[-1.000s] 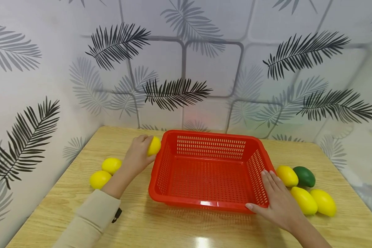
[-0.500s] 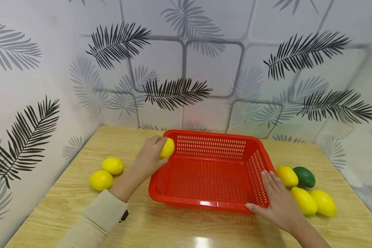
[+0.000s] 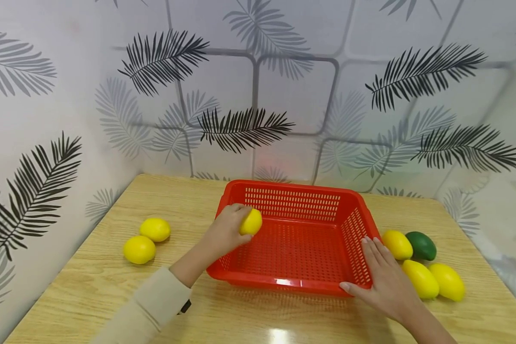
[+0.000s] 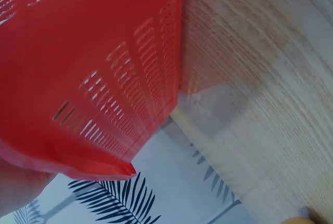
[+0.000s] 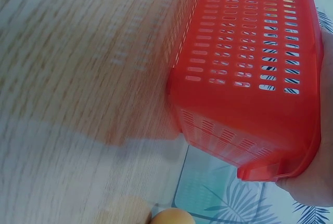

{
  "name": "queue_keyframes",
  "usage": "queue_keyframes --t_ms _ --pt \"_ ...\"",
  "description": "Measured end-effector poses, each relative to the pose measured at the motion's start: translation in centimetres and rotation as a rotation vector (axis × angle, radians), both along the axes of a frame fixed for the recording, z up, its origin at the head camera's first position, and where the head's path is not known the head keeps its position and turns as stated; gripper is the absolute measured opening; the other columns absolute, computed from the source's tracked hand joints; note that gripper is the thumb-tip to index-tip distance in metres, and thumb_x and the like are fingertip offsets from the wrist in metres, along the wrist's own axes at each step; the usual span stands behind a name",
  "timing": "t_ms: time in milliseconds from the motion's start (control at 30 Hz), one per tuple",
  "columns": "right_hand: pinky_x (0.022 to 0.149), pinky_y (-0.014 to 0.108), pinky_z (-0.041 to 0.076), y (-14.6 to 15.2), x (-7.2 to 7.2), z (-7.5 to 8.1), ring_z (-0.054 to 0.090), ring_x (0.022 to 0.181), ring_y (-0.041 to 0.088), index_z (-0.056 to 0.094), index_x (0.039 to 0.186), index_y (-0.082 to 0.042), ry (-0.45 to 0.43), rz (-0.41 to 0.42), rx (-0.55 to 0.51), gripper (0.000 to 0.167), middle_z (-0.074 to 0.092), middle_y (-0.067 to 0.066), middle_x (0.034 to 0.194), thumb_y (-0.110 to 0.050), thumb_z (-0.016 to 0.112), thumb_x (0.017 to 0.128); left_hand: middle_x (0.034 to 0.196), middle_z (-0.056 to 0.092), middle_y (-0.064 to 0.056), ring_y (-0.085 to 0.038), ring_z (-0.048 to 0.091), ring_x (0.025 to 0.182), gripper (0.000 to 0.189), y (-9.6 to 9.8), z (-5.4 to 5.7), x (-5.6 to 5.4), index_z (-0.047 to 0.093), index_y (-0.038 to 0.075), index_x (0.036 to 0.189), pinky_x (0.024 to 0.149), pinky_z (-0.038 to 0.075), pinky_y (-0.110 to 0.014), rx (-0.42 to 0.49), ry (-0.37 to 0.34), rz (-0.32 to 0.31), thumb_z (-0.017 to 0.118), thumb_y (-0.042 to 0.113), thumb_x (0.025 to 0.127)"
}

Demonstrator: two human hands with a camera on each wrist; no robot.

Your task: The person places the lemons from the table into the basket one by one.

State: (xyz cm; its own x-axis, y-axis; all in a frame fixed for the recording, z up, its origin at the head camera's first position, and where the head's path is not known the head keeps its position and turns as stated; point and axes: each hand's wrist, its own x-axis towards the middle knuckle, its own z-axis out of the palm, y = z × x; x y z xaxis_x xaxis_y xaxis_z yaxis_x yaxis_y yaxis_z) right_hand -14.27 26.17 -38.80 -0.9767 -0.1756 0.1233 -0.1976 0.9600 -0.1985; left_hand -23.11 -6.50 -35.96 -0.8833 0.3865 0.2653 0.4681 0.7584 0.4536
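In the head view my left hand (image 3: 227,229) grips a yellow lemon (image 3: 251,222) over the left part of a red plastic basket (image 3: 292,282). Part of the lemon is covered by the fingers. My right hand (image 3: 384,279) rests on the basket's front right corner, fingers straight along the right rim and thumb on the front rim. No fruit shows on the basket's slotted floor. Both wrist views mostly show the outside of the basket wall (image 4: 78,78), with only a bit of each hand at the edge.
Two lemons (image 3: 139,249) lie on the wooden table (image 3: 90,296) to the left. Close by my right hand sit several yellow mangoes (image 3: 420,278) and a dark green one (image 3: 421,245). A leaf-patterned wall (image 3: 292,95) stands behind the table.
My left hand has carried the lemon rightward, from beside the basket's left rim to over its inside, and lower. The right hand and the basket have stayed put.
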Motion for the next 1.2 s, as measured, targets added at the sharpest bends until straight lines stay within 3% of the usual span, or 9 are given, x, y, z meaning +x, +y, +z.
queue_keyframes --t_ms 533,733,967,1200 --pt "0.107 0.061 0.025 0.1 0.0 -0.2 0.023 0.136 0.042 0.023 0.144 0.007 0.006 -0.001 0.005 0.101 0.026 0.027 0.148 -0.060 0.059 0.077 0.107 0.060 -0.011 -0.021 0.051 0.092 0.049 1.3 -1.4 0.0 0.059 0.000 0.119 0.085 0.050 -0.035 -0.204 -0.200 -0.096 0.075 0.014 0.075" --pt "0.107 0.061 0.025 0.0 0.0 -0.1 0.022 0.136 0.042 0.023 0.144 0.006 0.004 -0.001 0.001 0.101 0.026 0.026 0.149 -0.061 0.059 0.077 0.099 0.061 -0.010 -0.020 0.050 0.087 0.043 1.3 -1.7 0.0 0.061 -0.001 0.114 0.082 0.049 -0.034 -0.233 -0.237 -0.153 0.076 0.012 0.075" --pt "0.106 0.063 0.025 0.0 -0.1 0.0 0.022 0.136 0.043 0.023 0.143 0.007 -0.008 -0.004 -0.005 0.101 0.026 0.027 0.148 -0.060 0.059 0.078 0.099 0.061 -0.008 -0.019 0.050 0.087 0.044 1.4 -2.0 0.2 0.062 0.000 0.114 0.086 0.048 -0.034 -0.255 -0.327 -0.158 0.076 0.011 0.074" --pt "0.106 0.062 0.025 0.1 0.0 -0.1 0.022 0.136 0.042 0.023 0.144 0.006 0.001 -0.005 -0.004 0.101 0.026 0.027 0.149 -0.061 0.059 0.077 0.089 0.062 -0.004 -0.016 0.050 0.078 0.038 1.6 -1.9 0.3 0.066 0.001 0.108 0.078 0.049 -0.029 -0.286 -0.331 -0.179 0.077 0.015 0.074"
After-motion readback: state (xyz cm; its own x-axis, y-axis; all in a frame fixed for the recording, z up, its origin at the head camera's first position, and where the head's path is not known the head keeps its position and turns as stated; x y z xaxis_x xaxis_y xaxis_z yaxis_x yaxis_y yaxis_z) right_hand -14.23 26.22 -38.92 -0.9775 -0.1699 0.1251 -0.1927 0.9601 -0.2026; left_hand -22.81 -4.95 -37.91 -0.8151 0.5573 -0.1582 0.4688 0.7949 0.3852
